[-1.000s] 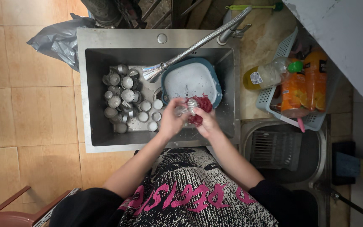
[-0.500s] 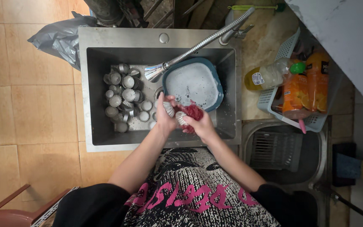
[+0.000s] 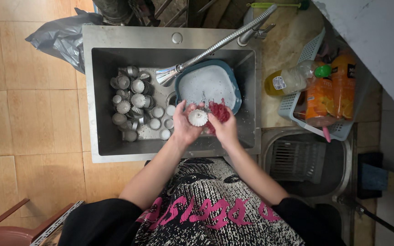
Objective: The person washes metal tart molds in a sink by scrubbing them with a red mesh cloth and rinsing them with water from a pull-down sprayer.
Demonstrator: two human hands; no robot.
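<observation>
Mould in my hands over the sink

My left hand (image 3: 185, 125) cups a small fluted tart mould (image 3: 198, 117), held above the steel sink (image 3: 101, 105). My right hand (image 3: 224, 129) grips a red scrubber (image 3: 218, 110) just beside it. More fluted moulds (image 3: 135, 102) lie piled in the sink, left of the soapy blue basin (image 3: 208, 84).

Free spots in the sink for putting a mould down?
Bare strip of sink floor along the near wall, below the mould pile, and a narrow one right of the blue basin. Crowded: the left floor with moulds, the middle under both hands.
</observation>
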